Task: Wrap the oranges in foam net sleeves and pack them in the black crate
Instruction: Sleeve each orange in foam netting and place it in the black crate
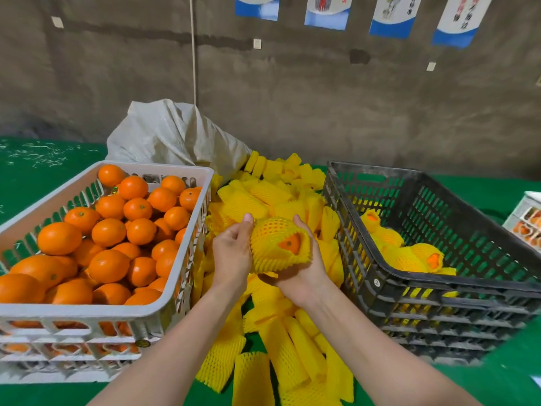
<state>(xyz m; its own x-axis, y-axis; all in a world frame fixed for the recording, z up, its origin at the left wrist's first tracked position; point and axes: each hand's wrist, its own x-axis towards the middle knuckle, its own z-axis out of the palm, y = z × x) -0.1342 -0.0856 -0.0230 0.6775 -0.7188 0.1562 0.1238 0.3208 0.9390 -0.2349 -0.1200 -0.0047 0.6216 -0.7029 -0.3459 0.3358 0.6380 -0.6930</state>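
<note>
Oranges (108, 232), bare and unwrapped, are heaped to the brim of a white slatted crate (73, 313) on the left of a green-covered table (497, 376). On the right stands the black crate (456, 284), its lattice walls showing the green cover through them. Several wrapped oranges (404, 256) lie along its near-left side, and 2 of them show orange skin at an open sleeve end.

Between the 2 crates spreads a pile of loose yellow foam net sleeves (292, 356), flat and ribbed. It runs from the near edge of the table back to a crumpled white woven sack (172, 136).

Above this pile, both hands meet on 1 sleeved orange (272, 232). Its foam net sleeve (263, 259) is stretched over the fruit, and a patch of peel shows through the opening that faces the camera.

The right hand (304, 276) cups the fruit from below and behind. Its palm is under the fruit and its fingers curl up round the far right side, so it holds the fruit firmly.

The left hand (231, 253) sits against the sleeve's left side with its thumb upright along the netting and its other fingers curled inward. I cannot tell whether those fingers pinch any of the net.

At the far right edge sits part of a printed carton (527, 221) picturing fruit. A thin cord (193, 54) hangs down the grey wall, and 4 blue-and-white posters (392, 16) run along the top.
</note>
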